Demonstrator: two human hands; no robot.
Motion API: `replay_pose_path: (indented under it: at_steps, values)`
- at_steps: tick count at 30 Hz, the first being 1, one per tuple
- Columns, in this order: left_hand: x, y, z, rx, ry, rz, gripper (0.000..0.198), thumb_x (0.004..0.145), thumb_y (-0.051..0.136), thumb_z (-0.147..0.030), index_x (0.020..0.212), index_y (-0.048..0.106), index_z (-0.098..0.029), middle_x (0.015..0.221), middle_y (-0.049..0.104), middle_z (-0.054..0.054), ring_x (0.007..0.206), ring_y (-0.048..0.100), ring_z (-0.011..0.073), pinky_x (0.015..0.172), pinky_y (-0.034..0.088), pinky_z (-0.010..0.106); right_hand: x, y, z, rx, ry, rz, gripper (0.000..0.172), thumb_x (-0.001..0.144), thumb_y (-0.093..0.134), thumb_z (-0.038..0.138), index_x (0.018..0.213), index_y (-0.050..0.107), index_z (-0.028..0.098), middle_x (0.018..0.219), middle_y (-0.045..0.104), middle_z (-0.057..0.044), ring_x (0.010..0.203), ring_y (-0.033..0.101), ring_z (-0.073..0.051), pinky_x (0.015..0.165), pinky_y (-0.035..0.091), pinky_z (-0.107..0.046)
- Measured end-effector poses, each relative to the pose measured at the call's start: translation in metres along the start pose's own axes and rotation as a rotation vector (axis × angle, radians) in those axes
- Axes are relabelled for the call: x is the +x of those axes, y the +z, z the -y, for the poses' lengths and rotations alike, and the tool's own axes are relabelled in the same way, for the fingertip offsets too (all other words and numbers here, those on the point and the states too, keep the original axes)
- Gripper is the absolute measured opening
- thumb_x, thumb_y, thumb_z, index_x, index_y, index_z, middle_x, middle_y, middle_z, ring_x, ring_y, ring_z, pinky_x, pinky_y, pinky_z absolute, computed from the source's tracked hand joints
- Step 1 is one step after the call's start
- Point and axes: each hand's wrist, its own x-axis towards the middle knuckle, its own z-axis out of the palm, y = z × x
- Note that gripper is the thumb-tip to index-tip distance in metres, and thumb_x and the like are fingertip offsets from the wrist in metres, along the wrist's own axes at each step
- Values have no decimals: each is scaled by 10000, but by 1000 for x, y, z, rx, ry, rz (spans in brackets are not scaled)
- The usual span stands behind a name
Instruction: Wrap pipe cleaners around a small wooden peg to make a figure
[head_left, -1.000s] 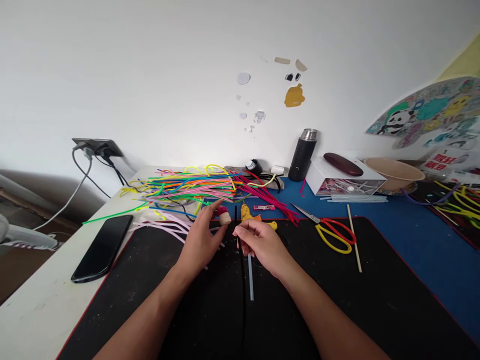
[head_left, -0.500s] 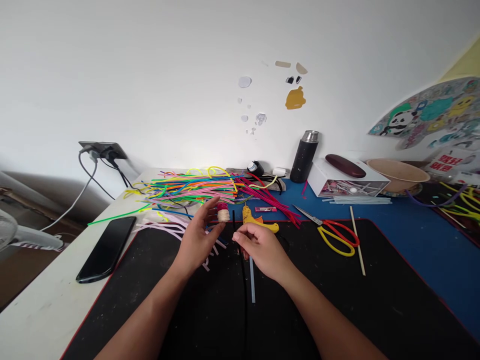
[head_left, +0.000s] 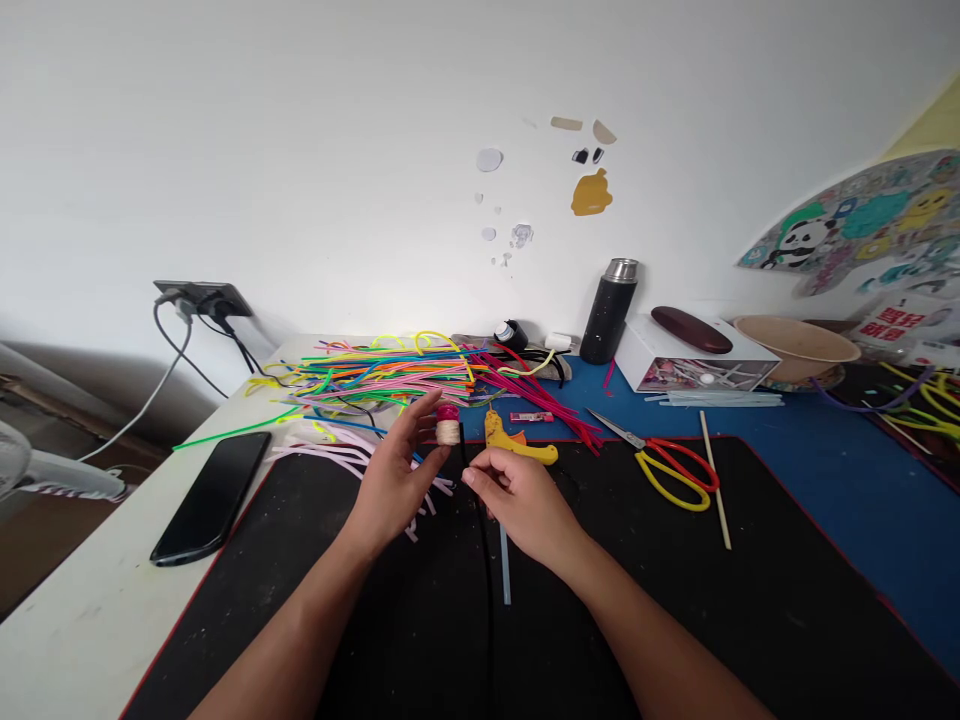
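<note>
Between the fingers and thumb of my left hand (head_left: pixel 400 470) is a small wound roll (head_left: pixel 448 431), magenta on top and cream below. My right hand (head_left: pixel 520 497) pinches a black pipe cleaner (head_left: pixel 485 590), which runs down over the mat toward me. The upper end of that stem stands close beside the roll's right side; whether they touch, I cannot tell. Just beyond my right hand lies a yellow glue gun (head_left: pixel 525 449), with a translucent glue stick (head_left: pixel 505 570) reaching out from under the hand.
Scissors (head_left: pixel 666 466) and a thin wooden stick (head_left: pixel 715 482) lie to the right. Many coloured pipe cleaners (head_left: pixel 390 373) are heaped at the back. A phone (head_left: pixel 212 497) rests at the left. Behind stand a black flask (head_left: pixel 609 312) and a white box (head_left: pixel 694 350).
The upper end of the black pipe cleaner has shifted slightly left, nearer the roll. The roll is turned a little more upright, and my right fingertips moved slightly left.
</note>
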Motion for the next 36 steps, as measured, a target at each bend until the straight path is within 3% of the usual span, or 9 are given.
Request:
replay_pose_path:
  at_steps: [12,22,36]
  values:
    - [-1,-1,0,23,25,9,592,964,666,-268,1528,494,-310,1430,646,94,1246,655,235,1077,544,422,0,0,0,-34,-1,0,187,960,655,379,837,661,239,709,587,9,602,533,-166,589,396,-294]
    - [-2,-2,2,258,161,-23,601,952,641,-175,1514,523,-352,1390,639,65,1200,660,234,1018,557,392,0,-1,-2,-100,-28,-13,189,990,612,363,875,661,222,724,611,19,604,557,-148,580,419,-259]
    - [-4,-4,-9,364,225,-23,635,944,610,-99,1517,505,-351,1371,650,60,1220,647,226,1007,553,360,1,0,-2,-123,-46,-43,197,967,613,371,860,675,218,666,571,28,588,556,-157,563,419,-262]
